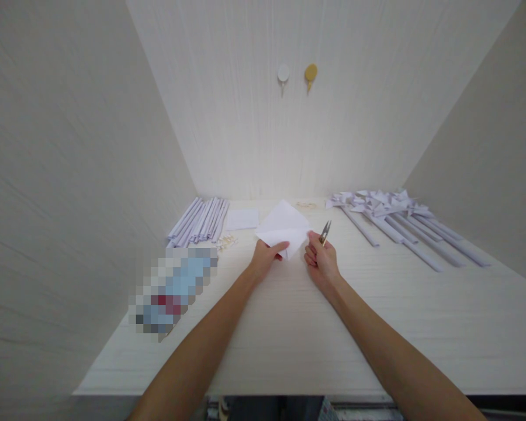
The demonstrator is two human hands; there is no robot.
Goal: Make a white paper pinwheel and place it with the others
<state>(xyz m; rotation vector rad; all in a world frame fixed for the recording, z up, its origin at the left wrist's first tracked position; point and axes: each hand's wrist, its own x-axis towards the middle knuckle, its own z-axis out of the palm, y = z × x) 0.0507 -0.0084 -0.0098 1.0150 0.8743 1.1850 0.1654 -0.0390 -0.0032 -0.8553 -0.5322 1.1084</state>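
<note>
Near the middle of the table, my left hand (266,257) is closed on a square sheet of white paper (284,221), its thumb pressed on the near part. The sheet is turned corner-up and shows a fold or slit line toward its near corner. My right hand (321,257) is closed round small thread snips (326,231), whose blades point up and away. Its fingertips touch or nearly touch the sheet's right corner; I cannot tell whether they also pinch it.
Rolled paper sticks (201,219) lie at the back left, beside a stack of white paper (242,219) and small pale pieces (226,241). Paper pinwheels on sticks (386,204) are heaped at the back right. A pixelated object (179,292) lies left. Two hooks (311,73) hang on the back wall.
</note>
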